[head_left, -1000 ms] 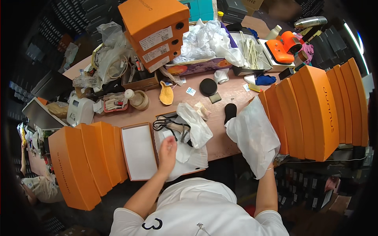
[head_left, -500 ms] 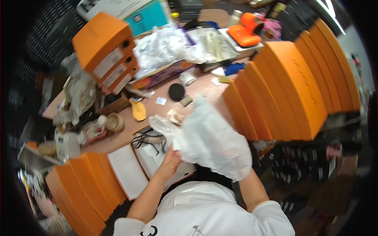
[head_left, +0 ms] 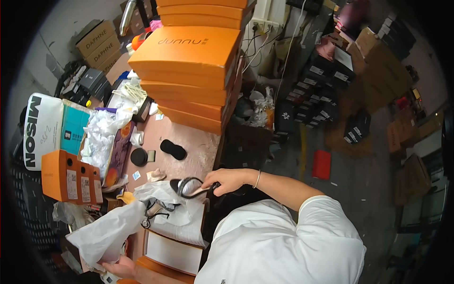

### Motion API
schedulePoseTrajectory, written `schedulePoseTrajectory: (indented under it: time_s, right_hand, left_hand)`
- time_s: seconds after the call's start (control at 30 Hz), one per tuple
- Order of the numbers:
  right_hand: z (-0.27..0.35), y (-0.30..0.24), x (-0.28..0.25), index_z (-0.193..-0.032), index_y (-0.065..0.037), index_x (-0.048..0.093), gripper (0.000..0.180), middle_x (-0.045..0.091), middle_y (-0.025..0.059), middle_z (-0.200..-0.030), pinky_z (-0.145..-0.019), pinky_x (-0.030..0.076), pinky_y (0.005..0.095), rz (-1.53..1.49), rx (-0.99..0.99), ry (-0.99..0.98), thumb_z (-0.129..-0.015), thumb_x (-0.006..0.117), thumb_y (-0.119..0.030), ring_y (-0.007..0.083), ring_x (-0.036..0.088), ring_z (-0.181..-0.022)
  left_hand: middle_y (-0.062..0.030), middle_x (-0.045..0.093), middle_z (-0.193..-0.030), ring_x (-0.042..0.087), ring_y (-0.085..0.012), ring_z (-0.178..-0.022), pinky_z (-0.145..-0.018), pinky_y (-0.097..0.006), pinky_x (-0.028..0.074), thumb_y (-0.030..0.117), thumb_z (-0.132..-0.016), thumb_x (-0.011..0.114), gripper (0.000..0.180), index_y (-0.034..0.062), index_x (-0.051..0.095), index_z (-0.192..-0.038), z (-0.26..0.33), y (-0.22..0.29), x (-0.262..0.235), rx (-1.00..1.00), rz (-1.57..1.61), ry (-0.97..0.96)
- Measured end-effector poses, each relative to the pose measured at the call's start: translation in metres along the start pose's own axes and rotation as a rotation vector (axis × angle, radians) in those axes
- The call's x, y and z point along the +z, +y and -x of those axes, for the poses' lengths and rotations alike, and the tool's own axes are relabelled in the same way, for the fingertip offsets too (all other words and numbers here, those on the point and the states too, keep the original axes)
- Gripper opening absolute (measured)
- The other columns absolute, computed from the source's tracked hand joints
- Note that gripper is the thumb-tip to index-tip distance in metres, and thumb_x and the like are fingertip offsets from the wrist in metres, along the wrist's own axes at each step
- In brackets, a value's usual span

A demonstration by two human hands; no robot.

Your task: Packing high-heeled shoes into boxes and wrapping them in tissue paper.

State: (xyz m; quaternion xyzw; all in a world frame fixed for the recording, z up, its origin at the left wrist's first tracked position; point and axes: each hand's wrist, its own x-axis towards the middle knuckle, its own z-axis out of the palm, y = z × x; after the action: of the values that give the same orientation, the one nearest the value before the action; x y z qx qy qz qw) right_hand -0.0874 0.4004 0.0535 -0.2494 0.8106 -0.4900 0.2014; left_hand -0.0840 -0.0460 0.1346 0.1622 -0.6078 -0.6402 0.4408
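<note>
In the head view the person, in a white shirt, leans over a pinkish worktable (head_left: 189, 156) crowded with packing goods. The right hand (head_left: 227, 181), a thin bracelet at its wrist, has its fingers curled around the rear of a silvery strapped shoe (head_left: 188, 187), which hangs just above the near part of the table, over crumpled white tissue paper (head_left: 172, 213). That paper lies in an open shoebox (head_left: 172, 251) at the table's near edge, with a dark strap showing amid it. The left hand (head_left: 120, 268), low at the picture's lower left edge, grips the bottom of a white dust bag (head_left: 106, 232) with closed fingers; the bag slants up from it towards the shoe, its upper end close beside the tissue. Farther along the table lie a black oval pad (head_left: 173, 149) and a round black lid (head_left: 138, 156), well apart from the hands. A tall stack of orange shoeboxes (head_left: 189, 71) stands at the far end, and three smaller orange boxes (head_left: 71, 177) sit on the left.
</note>
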Motion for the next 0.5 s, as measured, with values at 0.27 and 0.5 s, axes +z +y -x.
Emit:
schedulePoseTrajectory:
  time_s: [0.27,0.5]
  right_hand:
    - [-0.1,0.103,0.012,-0.113,-0.005,0.063,0.049,0.056,0.0221,-0.114,-0.093,0.044,0.0394,0.129,-0.118,0.356,-0.07,0.067,-0.029,0.0372,0.054,-0.107]
    - [-0.056,0.064,-0.017,-0.138,-0.008,0.042,0.069,0.041,0.0103,-0.142,-0.107,0.033,0.037,-1.0,-0.265,-0.049,-0.089,0.055,-0.056,0.0238,0.038,-0.13]
  left_hand:
    - [-0.0198,0.057,-0.122,0.057,-0.0328,-0.109,-0.09,-0.043,0.048,0.022,-0.088,0.061,0.046,-0.0046,0.052,-0.124,0.125,0.04,0.063,-0.339,0.055,-0.11]
    - [-0.0152,0.056,-0.124,0.055,-0.0288,-0.115,-0.096,-0.042,0.046,0.03,-0.093,0.05,0.047,-0.0009,0.05,-0.128,0.244,0.032,0.129,-0.607,0.169,-0.554]
